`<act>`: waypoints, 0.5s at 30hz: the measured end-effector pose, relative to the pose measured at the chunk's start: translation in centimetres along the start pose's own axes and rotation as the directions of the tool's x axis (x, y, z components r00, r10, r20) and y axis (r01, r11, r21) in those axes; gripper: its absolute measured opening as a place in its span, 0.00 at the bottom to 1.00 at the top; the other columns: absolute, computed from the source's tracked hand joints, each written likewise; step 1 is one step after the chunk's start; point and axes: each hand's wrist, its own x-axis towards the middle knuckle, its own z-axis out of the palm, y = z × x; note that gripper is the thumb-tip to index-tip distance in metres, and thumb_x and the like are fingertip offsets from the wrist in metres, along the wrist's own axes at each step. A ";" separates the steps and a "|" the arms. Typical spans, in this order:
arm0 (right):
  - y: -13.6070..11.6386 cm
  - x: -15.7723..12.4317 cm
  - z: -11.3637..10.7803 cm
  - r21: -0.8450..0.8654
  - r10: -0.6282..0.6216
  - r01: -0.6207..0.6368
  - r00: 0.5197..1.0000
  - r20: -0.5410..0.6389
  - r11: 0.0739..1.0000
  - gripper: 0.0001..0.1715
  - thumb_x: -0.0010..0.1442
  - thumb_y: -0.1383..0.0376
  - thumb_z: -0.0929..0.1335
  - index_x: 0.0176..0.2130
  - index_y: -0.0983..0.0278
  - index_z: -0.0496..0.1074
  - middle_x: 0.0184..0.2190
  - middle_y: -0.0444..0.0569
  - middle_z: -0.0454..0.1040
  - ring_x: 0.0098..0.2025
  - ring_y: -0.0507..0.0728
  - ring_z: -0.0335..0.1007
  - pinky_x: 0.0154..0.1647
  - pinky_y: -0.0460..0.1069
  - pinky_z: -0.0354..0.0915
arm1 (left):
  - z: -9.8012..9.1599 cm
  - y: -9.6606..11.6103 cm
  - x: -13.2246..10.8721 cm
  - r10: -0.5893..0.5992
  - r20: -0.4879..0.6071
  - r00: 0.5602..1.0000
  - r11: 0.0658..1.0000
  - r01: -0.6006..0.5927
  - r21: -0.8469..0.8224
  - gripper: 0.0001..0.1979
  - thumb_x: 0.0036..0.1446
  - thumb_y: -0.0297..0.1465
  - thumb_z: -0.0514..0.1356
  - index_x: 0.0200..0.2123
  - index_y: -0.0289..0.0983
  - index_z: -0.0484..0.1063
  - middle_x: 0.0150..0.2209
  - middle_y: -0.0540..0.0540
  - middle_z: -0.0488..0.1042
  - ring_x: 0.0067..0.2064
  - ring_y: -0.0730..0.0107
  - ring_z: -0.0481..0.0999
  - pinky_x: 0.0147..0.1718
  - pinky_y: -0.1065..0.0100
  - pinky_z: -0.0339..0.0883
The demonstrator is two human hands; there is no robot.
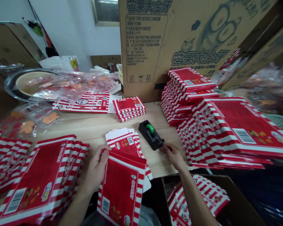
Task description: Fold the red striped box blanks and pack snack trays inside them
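Observation:
My left hand [100, 166] is closed on the upper left edge of a red box with striped sides [122, 185], tilted over my lap at the table's front edge. Beyond it, a flat red-and-white carton with white flaps [126, 141] lies on the table, partly covered by the held box. My right hand [173, 155] has its thumb and fingers pinched at the front cutting end of a black tape dispenser [148, 133] with a green core. Whatever is between those fingertips is too small to make out.
Striped boxes stand in piles at left [42, 172] and right [226, 125], with a small stack [129, 108] at the back. Bagged orange pieces [52, 117] lie at left. A large cardboard carton [146, 62] stands behind; an open box [233, 194] holds cartons below right.

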 end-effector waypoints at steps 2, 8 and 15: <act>-1.4 -0.5 -0.4 -0.023 -0.026 0.026 1.000 -0.006 0.999 0.19 0.45 0.49 0.67 0.23 0.61 0.67 0.18 0.43 0.67 0.20 0.53 0.61 0.23 0.49 0.60 | 0.2 1.8 0.7 0.088 0.073 0.993 0.990 -0.096 0.103 0.10 0.55 0.40 0.54 0.30 0.40 0.66 0.27 0.53 0.68 0.30 0.71 0.68 0.31 0.74 0.62; -11.7 -6.3 -0.4 0.010 -0.200 0.219 0.874 0.443 0.976 0.33 0.57 0.59 0.64 0.60 0.60 0.55 0.23 0.42 0.68 0.22 0.51 0.59 0.25 0.45 0.59 | 2.1 4.2 1.3 0.104 0.472 0.876 0.928 -0.256 0.270 0.10 0.56 0.38 0.53 0.31 0.39 0.69 0.29 0.52 0.70 0.32 0.69 0.68 0.34 0.73 0.61; -16.6 -8.0 2.1 -0.073 -0.206 0.437 0.557 0.804 0.896 0.43 0.54 0.67 0.68 0.63 0.56 0.46 0.20 0.37 0.61 0.20 0.48 0.53 0.21 0.43 0.51 | 3.0 4.6 0.0 0.091 0.589 0.803 0.925 -0.288 0.248 0.10 0.58 0.36 0.51 0.32 0.39 0.68 0.31 0.51 0.71 0.35 0.68 0.69 0.38 0.70 0.61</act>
